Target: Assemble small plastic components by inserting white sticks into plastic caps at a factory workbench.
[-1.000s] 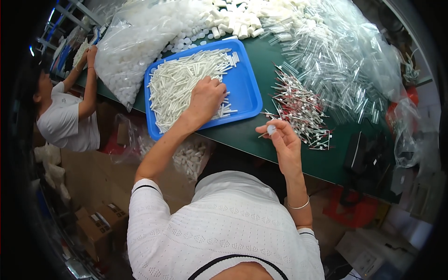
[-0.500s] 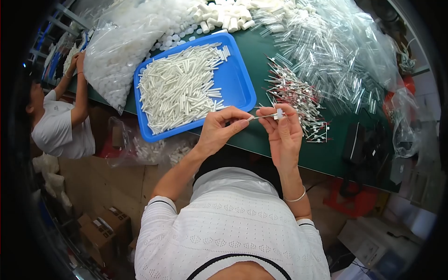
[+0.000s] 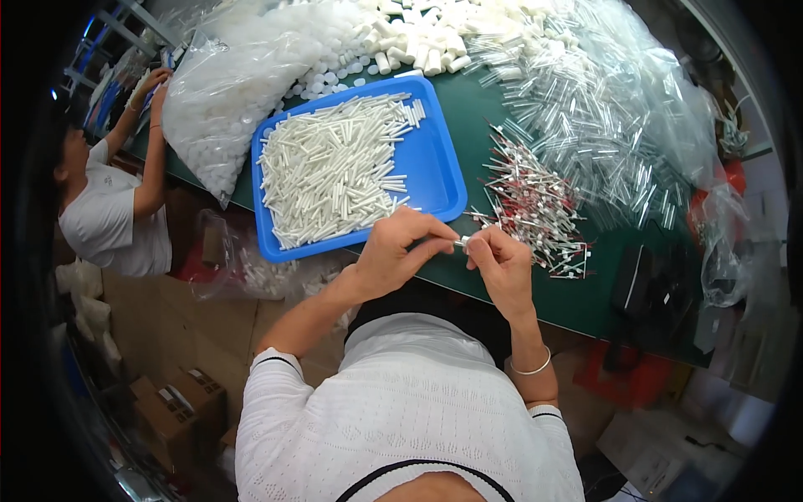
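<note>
Holds a small white piece (image 3: pixel 461 242) between the narrowly pinched fingers of the left hand (image 3: pixel 391 253) and right hand (image 3: pixel 505 272), near the front right corner of the blue tray (image 3: pixel 428 167) and the front edge of the green bench (image 3: pixel 602 293). Cannot make out detail inside the grip. Best to stay aligned, press gently, avoid bending or crushing.

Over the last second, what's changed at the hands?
The left hand left the sticks in the tray and moved right and nearer, apparently carrying one; it now meets the right hand, with a white part pinched at their fingers. Tray and wired parts look unmoved.
</note>
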Available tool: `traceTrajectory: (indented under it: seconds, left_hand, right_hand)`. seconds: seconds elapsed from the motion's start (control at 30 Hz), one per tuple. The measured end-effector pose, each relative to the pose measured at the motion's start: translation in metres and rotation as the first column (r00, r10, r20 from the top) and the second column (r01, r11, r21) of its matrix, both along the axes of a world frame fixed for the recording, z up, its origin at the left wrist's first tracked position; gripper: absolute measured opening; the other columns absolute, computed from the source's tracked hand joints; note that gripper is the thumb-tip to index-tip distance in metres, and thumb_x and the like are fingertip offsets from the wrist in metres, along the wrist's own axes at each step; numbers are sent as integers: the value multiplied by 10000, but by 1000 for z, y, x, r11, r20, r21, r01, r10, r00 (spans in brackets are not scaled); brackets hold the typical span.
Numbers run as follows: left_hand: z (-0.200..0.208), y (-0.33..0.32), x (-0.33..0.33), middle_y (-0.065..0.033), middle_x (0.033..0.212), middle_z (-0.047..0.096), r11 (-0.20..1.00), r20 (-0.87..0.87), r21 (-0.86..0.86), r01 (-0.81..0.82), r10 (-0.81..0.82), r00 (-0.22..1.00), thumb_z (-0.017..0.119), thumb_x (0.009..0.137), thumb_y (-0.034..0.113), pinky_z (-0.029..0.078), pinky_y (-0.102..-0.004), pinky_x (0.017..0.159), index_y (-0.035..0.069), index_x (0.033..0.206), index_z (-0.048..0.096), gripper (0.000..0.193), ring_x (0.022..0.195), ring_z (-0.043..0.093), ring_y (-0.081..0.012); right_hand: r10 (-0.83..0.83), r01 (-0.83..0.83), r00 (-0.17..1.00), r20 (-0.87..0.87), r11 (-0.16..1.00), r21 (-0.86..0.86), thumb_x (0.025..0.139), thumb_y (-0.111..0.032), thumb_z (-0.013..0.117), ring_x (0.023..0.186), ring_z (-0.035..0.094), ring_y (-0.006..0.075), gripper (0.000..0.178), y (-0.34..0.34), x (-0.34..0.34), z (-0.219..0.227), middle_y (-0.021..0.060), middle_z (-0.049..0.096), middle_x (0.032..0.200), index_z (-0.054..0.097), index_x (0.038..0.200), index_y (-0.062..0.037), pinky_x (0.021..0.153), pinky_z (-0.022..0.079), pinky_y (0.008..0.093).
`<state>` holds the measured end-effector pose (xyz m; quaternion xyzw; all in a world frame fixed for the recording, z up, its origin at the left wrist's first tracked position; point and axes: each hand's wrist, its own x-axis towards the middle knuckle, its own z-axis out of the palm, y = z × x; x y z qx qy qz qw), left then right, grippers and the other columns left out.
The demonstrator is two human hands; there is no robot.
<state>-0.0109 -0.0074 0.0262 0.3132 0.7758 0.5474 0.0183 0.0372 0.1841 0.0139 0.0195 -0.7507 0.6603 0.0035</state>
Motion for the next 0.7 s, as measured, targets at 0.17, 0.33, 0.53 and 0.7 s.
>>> traceTrajectory:
  seconds: [0.17, 0.33, 0.53, 0.7]
  left_hand:
    - [10, 3, -12, -29, 756, 701, 982, 345, 82, 170, -188, 919, 654, 843, 42, 448, -252, 715, 41, 1001, 659, 158, 692, 647, -101]
    - [-6, -18, -180, -83, 757, 698, 924, -100, -107, -367, 357, 929, 573, 894, 263, 496, -344, 603, 65, 865, 703, 238, 668, 661, -181]
    - [-45, -34, -301, -249, 898, 676, 487, -319, -597, -638, 585, 745, 654, 714, 392, 524, -456, 801, -3, 869, 691, 426, 887, 668, -375]
    - [-45, -53, -299, -197, 919, 694, 482, -186, -660, -577, 640, 746, 675, 668, 375, 528, -427, 789, 25, 933, 696, 439, 877, 679, -328]
  right_hand:
    - [85, -49, 991, 108, 952, -301, 910, -64, 614, 685, 568, 64, 137, 2, -1, 2, 23, 595, 832, 591, 1021, 12, 609, 478, 197]
    - [-105, 99, 994, 17, 851, -516, 846, 92, 602, 834, 592, 112, 282, 11, -3, -3, 57, 577, 987, 582, 1118, 18, 730, 529, 253]
    - [-85, 87, 996, 27, 852, -516, 856, 75, 578, 928, 604, 134, 310, 8, 9, 0, 74, 524, 1172, 586, 1162, 26, 740, 529, 239]
    - [-37, 57, 998, 50, 882, -469, 895, 20, 577, 844, 613, 126, 279, 12, 17, -2, 81, 592, 1096, 577, 1174, 29, 721, 525, 238]
